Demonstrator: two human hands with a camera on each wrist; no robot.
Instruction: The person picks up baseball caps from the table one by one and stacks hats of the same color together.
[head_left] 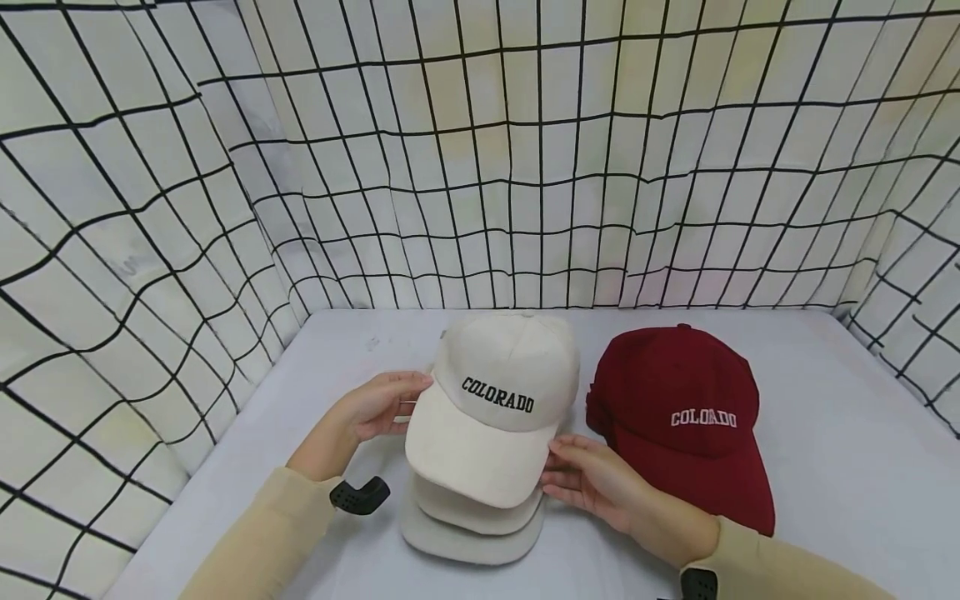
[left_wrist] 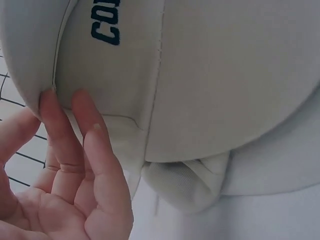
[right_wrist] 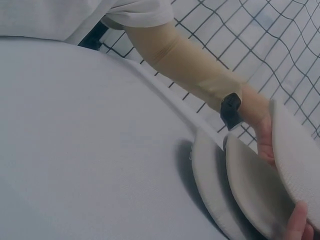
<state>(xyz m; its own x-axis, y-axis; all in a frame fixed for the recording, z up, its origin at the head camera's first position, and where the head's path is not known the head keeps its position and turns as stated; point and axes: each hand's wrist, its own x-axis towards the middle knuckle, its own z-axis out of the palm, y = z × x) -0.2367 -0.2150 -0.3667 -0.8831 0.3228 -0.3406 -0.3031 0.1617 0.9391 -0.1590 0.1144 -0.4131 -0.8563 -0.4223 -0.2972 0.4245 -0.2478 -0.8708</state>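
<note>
A cream baseball cap (head_left: 480, 454) with black COLORADO lettering tops a stack, its brim toward me. Under it show the brims of two more pale caps, a middle one (head_left: 480, 518) and a bottom one (head_left: 472, 548). My left hand (head_left: 378, 406) pinches the top cap's left edge between thumb and fingers; in the left wrist view the fingertips (left_wrist: 49, 102) reach under that edge. At the right side of the same brim, my right hand (head_left: 600, 482) holds the edge. The right wrist view shows the top brim (right_wrist: 300, 155) spaced apart from the two below.
A dark red COLORADO cap (head_left: 675, 375) lies right of the stack, partly behind my right hand. All stands on a white-covered table (head_left: 352, 350). Black grid netting (head_left: 540, 175) over pale sheeting walls the back and both sides.
</note>
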